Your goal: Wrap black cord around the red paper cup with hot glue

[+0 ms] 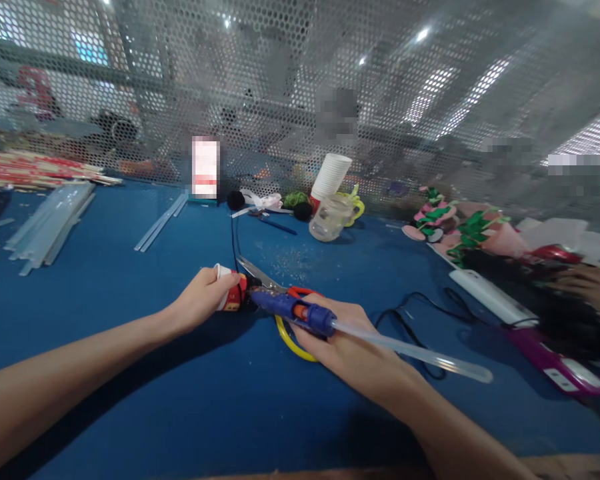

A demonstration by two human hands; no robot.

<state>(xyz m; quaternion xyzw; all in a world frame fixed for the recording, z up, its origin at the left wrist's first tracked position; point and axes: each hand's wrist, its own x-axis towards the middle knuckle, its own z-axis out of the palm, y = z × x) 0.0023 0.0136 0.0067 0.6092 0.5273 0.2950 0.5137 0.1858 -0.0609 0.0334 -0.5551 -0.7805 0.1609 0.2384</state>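
Note:
My left hand [207,293] is closed around a small red and white paper cup [233,293] lying on its side, with black material at its right end. A thin black cord runs up from the cup. In my right hand [347,340] is a blue hot glue gun [285,305], its nozzle pointing left against or very near the black end of the cup; contact is hard to make out. A long clear glue stick [415,350] sticks out of the gun's back. Under the gun lie scissors [260,274] with red and yellow handles, partly covered.
Glue sticks [53,223] lie in a pile at left, below red-and-white sticks [35,170]. Stacked paper cups [331,175], a clear mug [326,219] and black pompoms [236,200] stand at the back. Right are a power strip [493,298], cords, artificial flowers [433,217] and another person's hand [587,287].

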